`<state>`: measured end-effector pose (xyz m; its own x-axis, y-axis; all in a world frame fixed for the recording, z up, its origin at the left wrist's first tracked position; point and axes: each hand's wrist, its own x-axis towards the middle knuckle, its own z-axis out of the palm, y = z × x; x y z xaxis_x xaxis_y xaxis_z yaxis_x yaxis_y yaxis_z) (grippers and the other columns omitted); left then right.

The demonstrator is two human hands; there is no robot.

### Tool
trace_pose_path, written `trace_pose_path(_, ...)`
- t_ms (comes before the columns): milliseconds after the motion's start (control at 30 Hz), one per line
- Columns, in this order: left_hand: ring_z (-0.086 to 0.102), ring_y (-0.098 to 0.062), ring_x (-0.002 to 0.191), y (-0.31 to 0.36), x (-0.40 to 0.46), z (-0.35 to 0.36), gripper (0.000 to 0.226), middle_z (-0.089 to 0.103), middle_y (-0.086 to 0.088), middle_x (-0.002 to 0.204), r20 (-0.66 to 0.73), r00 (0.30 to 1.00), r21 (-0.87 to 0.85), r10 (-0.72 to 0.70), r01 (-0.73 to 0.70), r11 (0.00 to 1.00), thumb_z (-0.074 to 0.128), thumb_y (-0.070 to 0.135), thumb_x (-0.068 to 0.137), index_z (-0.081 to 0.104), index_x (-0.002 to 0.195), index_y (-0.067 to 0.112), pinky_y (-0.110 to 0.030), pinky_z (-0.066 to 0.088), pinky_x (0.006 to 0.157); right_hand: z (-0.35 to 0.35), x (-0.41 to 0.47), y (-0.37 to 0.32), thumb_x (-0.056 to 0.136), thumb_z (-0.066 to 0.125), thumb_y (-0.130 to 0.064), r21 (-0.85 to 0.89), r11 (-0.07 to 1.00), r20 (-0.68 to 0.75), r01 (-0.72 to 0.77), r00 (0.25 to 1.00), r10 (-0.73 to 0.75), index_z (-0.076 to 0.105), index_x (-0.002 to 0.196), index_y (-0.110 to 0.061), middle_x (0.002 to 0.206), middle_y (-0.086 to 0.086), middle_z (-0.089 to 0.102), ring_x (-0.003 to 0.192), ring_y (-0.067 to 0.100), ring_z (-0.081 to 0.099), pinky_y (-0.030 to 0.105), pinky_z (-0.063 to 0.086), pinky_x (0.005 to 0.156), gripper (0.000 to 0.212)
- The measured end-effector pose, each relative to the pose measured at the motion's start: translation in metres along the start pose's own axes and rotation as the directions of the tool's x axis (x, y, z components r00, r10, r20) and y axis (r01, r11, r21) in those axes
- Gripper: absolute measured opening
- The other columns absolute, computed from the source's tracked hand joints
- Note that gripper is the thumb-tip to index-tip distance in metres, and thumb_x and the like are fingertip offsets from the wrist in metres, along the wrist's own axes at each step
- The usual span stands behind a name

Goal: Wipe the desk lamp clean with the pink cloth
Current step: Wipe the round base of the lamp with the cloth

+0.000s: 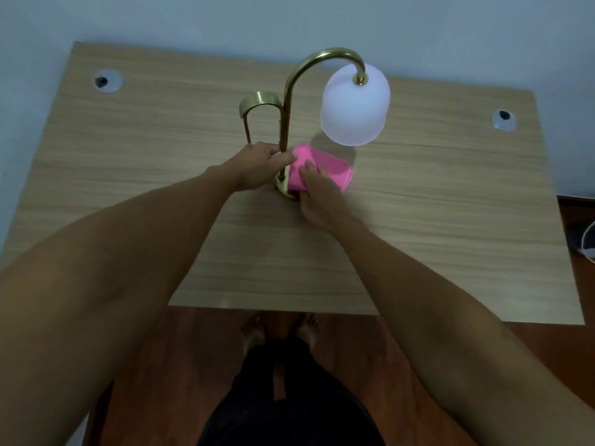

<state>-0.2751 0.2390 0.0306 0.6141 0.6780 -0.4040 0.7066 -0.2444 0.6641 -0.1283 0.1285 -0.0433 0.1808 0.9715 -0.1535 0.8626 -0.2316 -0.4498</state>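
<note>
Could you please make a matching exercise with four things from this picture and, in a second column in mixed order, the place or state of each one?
Things:
1. pink cloth
2. white shade
3. left hand
4. cable hole

Places or states:
A. hangs from the curved brass arm
B. grips the brass stem
C. lies at the lamp base, under the right hand
D. sits near the desk's right edge

Pairs: 1-C, 2-A, 3-B, 4-D
</note>
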Motion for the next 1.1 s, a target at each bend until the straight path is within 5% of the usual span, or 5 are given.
trace_pose_path(133, 0.068, -0.035, 0.093, 0.001, 0.001, 0.002, 0.081, 0.071, -0.022, 0.097, -0.012, 0.997, -0.073, -0.080, 0.079, 0.994, 0.049, 0.073, 0.083, 0.067, 0.093, -0.005, -0.051, 0.055, 0.086, 0.025, -0.031, -0.003, 0.099, 0.030, -0.033, -0.233, 0.966, 0.105, 0.115, 0.990, -0.093, 0.021, 0.161, -0.008, 0.168, 0.019, 0.018, 0.156, 0.043, 0.012, 0.062, 0.007, 0.122, 0.068)
trace_pose_path(300, 0.070, -0.030, 0.091, 0.003, 0.002, 0.001, 0.068, 0.073, -0.016, 0.101, -0.019, 0.999, -0.092, -0.048, 0.046, 0.995, 0.054, 0.067, 0.086, 0.072, 0.101, 0.002, -0.047, 0.058, 0.086, 0.024, -0.034, -0.007, 0.094, 0.030, -0.039, -0.355, 0.907, 0.134, 0.228, 0.972, -0.192, 0.040, 0.154, -0.010, 0.156, 0.022, 0.043, 0.144, 0.048, 0.038, 0.070, 0.033, 0.110, 0.068)
trace_pose_path(533, 0.067, -0.010, 0.082, 0.017, -0.010, -0.004, 0.027, 0.070, 0.005, 0.083, -0.111, 0.990, -0.041, 0.084, -0.089, 0.995, 0.058, 0.042, 0.096, 0.071, 0.094, 0.018, -0.026, 0.048, 0.069, -0.004, -0.033, 0.007, 0.092, 0.034, -0.032, -0.454, 0.810, 0.292, 0.371, 0.921, -0.258, 0.055, 0.142, -0.015, 0.144, 0.016, 0.056, 0.130, 0.041, 0.054, 0.056, 0.051, 0.093, 0.057)
trace_pose_path(900, 0.071, -0.020, 0.092, 0.025, -0.019, -0.011, 0.037, 0.075, -0.009, 0.098, -0.095, 0.992, -0.030, 0.078, -0.081, 0.996, 0.051, 0.040, 0.102, 0.071, 0.102, 0.008, -0.039, 0.056, 0.086, 0.005, -0.023, -0.008, 0.094, 0.051, -0.031, -0.507, 0.751, 0.355, 0.423, 0.896, -0.266, 0.051, 0.143, -0.012, 0.147, 0.016, 0.051, 0.135, 0.039, 0.049, 0.053, 0.048, 0.103, 0.052)
trace_pose_path(1100, 0.066, -0.021, 0.093, 0.028, -0.016, -0.015, 0.034, 0.071, -0.008, 0.097, -0.080, 0.994, 0.021, 0.072, -0.071, 0.997, 0.052, 0.034, 0.102, 0.071, 0.107, 0.005, -0.030, 0.050, 0.084, -0.017, -0.048, 0.029, 0.096, 0.022, -0.030, -0.481, 0.678, 0.438, 0.557, 0.822, -0.364, 0.032, 0.158, -0.007, 0.162, 0.017, 0.034, 0.146, 0.039, 0.035, 0.058, 0.037, 0.117, 0.067)
